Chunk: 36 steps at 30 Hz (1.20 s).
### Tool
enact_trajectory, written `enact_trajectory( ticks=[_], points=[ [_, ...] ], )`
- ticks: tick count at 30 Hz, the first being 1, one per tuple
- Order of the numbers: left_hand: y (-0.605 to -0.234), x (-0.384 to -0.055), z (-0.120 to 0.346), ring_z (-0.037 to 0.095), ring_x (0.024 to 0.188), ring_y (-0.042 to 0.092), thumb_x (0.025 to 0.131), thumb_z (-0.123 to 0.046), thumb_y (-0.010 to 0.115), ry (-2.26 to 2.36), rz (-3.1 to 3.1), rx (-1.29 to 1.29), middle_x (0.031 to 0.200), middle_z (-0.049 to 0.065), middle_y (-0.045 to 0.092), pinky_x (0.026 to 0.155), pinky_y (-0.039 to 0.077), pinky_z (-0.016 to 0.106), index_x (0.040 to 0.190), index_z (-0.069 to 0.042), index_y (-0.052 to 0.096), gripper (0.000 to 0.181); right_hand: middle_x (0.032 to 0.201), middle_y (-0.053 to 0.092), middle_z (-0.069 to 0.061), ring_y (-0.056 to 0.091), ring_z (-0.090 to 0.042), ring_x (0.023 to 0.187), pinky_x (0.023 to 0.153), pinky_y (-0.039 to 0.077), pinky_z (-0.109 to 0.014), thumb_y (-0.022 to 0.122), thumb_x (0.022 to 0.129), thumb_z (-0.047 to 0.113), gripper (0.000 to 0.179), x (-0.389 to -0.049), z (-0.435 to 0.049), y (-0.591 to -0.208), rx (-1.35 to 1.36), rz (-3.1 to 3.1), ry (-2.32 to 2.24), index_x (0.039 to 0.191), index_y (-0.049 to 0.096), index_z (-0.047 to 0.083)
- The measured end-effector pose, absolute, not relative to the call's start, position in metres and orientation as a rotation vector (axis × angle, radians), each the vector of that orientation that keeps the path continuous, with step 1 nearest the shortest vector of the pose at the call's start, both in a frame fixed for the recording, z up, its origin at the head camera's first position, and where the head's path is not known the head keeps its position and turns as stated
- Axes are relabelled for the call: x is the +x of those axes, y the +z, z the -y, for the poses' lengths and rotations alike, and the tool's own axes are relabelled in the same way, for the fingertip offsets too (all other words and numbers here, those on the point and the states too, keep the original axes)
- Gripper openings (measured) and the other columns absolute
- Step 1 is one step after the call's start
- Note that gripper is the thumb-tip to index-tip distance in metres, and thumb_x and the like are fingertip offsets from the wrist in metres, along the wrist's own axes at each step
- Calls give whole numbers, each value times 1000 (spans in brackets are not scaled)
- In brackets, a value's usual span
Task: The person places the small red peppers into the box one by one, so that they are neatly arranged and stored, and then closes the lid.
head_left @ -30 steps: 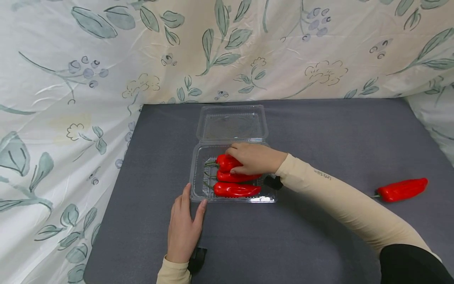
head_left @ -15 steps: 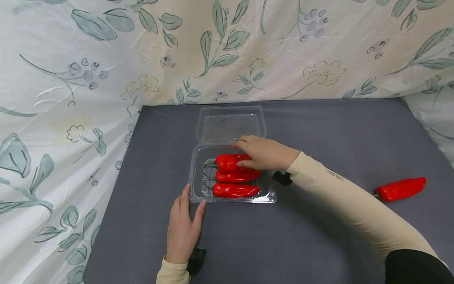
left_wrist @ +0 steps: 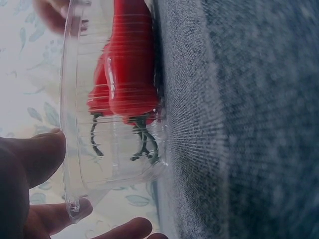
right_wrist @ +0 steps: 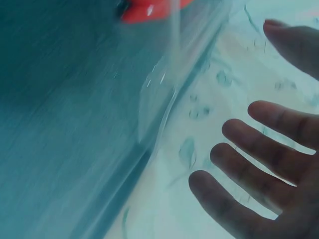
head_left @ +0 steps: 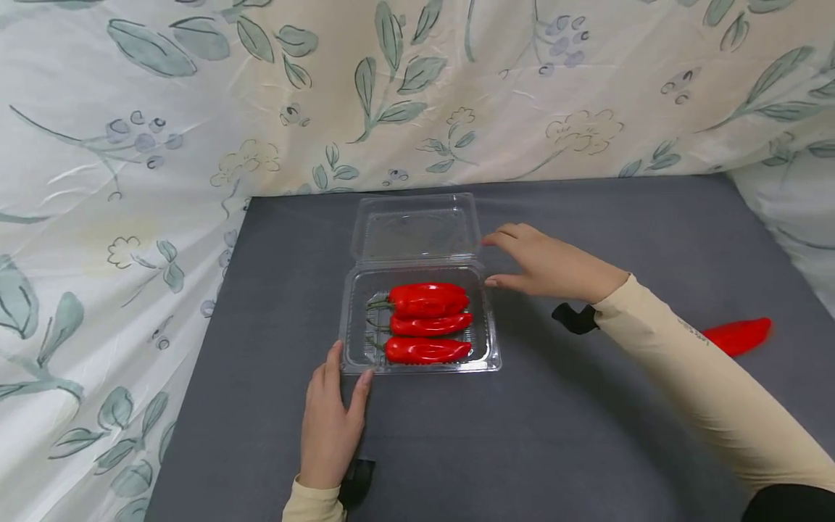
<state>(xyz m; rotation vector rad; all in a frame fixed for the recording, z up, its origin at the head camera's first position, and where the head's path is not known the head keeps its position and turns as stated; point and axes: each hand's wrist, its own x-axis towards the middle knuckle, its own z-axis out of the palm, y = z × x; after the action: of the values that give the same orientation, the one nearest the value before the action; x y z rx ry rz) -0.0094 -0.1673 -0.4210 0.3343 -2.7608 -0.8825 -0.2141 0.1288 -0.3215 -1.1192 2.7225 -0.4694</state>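
A clear plastic clamshell box (head_left: 485, 355) lies with its lid (head_left: 417, 228) folded back on the grey table. Inside it three red peppers (head_left: 427, 351) lie in rows, green stems pointing left. My left hand (head_left: 331, 428) touches the box's near left corner with its thumb and fingers spread; in the left wrist view the thumb (left_wrist: 42, 154) rests against the rim. Just right of the box, my right hand (head_left: 548, 264) hangs in the air, fingers spread and holding nothing, as the right wrist view also shows.
Another red pepper (head_left: 740, 336) lies on the table at the right, partly hidden behind the right sleeve (head_left: 704, 377). A floral cloth (head_left: 404, 94) hangs along the back and left sides of the grey table (head_left: 522, 449).
My right hand has let go of the rearmost pepper and moved right, out of the box. The left hand keeps its place at the corner. The view has shifted slightly.
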Motion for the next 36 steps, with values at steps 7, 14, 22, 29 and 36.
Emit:
enact_trajectory(
  ticks=[7,14,22,29,36],
  points=[
    [-421,-4,175,37,112,51,91,-33,66,-855,2727,345,126,23,52,90,46,57,146,-6,37,68,137,47,-9,40,-29,128,103,38,-50,74,83,43,72,-210,-171,-322,-954,-2720,-523,139,45,9],
    [-419,2,181,39,112,51,90,-30,67,-832,2726,378,125,24,52,90,45,59,146,-6,36,68,142,42,-12,32,-35,133,104,31,-56,74,75,56,89,-197,-219,-335,-768,-2692,-554,143,40,9],
    [-418,-3,174,39,115,49,92,-30,65,-869,2752,389,129,24,50,92,44,59,147,-6,34,67,145,33,-24,28,-48,130,95,29,-67,81,66,55,103,-177,-284,-348,-619,-2761,-356,146,35,8],
    [-421,-8,167,38,117,47,94,-36,61,-903,2769,392,131,23,49,93,43,59,148,-8,33,67,143,31,-25,29,-50,126,80,34,-69,82,62,59,109,-161,-344,-362,-503,-2788,-180,145,33,9],
    [-425,-11,163,37,116,48,93,-35,62,-920,2770,381,131,22,49,93,43,58,148,-8,34,67,137,29,-32,30,-57,118,79,36,-74,83,52,63,120,-145,-387,-378,-368,-2776,-43,141,32,1]
  ],
)
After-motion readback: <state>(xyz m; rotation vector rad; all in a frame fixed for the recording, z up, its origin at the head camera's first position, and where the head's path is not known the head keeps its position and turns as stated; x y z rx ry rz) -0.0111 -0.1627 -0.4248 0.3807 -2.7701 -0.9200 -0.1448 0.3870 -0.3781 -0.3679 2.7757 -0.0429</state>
